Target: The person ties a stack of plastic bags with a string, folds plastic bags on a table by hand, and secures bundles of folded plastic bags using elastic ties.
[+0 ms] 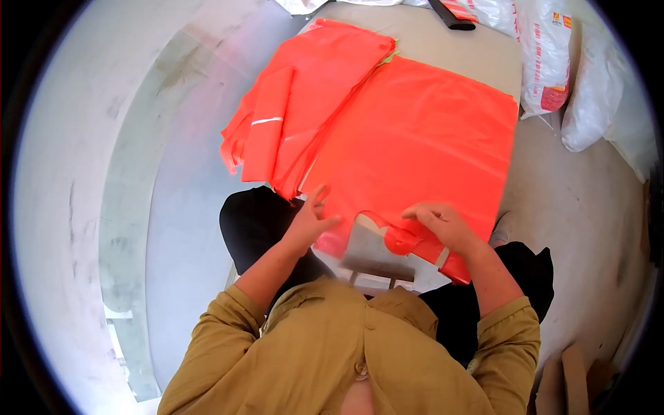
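A flat red plastic bag (pixel 429 131) is spread over the board in front of me, its near end between my hands. That end has a curved cut-out, with a crumpled strip of red plastic (pixel 408 242) to its right. My left hand (pixel 308 223) is at the bag's near left edge, fingers apart and nothing visible in them. Over the near right part is my right hand (pixel 443 225), its fingers loosely bent and pointing left, with no clear grip on the plastic. More red bags (pixel 332 69) lie in a folded, overlapping pile at the left.
Beneath the bags is a beige board (pixel 484 59). White printed sacks (pixel 546 62) stand at the upper right, and a dark roll-like piece (pixel 453 15) lies at the far edge. Cardboard pieces (pixel 574 380) are at the lower right. My black-clad knees flank the board's near end.
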The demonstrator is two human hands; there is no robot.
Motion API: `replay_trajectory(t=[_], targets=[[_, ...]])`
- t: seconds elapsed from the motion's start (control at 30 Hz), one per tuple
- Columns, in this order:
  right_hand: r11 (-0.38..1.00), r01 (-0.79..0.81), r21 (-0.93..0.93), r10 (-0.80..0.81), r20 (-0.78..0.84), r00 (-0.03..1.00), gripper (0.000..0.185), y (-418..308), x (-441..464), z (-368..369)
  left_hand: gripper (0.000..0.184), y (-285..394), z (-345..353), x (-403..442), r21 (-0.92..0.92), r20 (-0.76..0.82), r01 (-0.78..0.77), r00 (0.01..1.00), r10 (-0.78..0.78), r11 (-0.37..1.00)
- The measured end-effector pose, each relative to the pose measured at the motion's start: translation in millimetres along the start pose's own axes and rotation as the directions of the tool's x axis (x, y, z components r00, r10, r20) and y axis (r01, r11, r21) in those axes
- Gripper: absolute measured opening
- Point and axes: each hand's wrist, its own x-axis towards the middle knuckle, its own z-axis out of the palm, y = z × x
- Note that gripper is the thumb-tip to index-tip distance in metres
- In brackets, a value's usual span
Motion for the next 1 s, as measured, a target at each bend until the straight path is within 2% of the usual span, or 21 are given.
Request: replay_trajectory(t=[0.1, 0.27, 0.37, 0.57, 0.67, 0.7, 0.83, 0.93, 0.97, 1.0], targets=[[0.998, 0.044, -0.047, -0.049, -0.107, 0.993, 0.028, -9, -1, -6, 0.09, -10, -2, -9, 0.016, 0.009, -0.008, 1.0, 0.007, 1.0], [0.99, 0.103, -0.096, -0.117, -0.159, 0.98, 0.028, 8, 2, -20, 0.086, -4, 1, -22, -0.075, -0.006, 0.026, 1.0, -0.026, 0.997], [0.987, 0.109, -0.116, -0.128, -0.172, 0.977, 0.028, 7, 1, -24, 0.083, 1, 0, -29, -0.003, -0.014, 0.002, 1.0, -0.002, 1.0], [0.99, 0.08, -0.114, -0.103, -0.215, 0.971, 0.028, 1, -11, -34, 0.074, 26, -4, -32, 0.261, -0.028, -0.1, 0.993, 0.111, 0.96], [0.989, 0.083, -0.12, -0.111, -0.254, 0.961, 0.027, -2, -19, -39, 0.069, 61, 1, -32, 0.431, -0.023, -0.081, 0.995, 0.101, 0.899], [0.988, 0.088, -0.123, -0.119, -0.268, 0.956, 0.027, -2, -21, -41, 0.067, 72, 7, -31, 0.486, 0.005, -0.193, 0.976, 0.217, 0.852], [0.988, 0.049, -0.146, -0.095, -0.323, 0.942, 0.027, -2, -30, -51, 0.067, 103, 25, -18, 0.544, 0.057, -0.141, 0.99, 0.132, 0.827], [0.987, -0.001, -0.158, -0.058, -0.372, 0.926, 0.028, -6, -38, -54, 0.067, 115, 44, 2, 0.622, 0.175, -0.267, 0.964, 0.202, 0.736], [0.989, -0.006, -0.149, -0.052, -0.383, 0.922, 0.028, -6, -40, -55, 0.069, 126, 53, 6, 0.677, 0.207, -0.24, 0.969, 0.133, 0.695], [0.99, -0.008, -0.139, -0.048, -0.394, 0.918, 0.028, -6, -42, -56, 0.069, 124, 60, 14, 0.665, 0.24, -0.277, 0.959, 0.152, 0.694]])
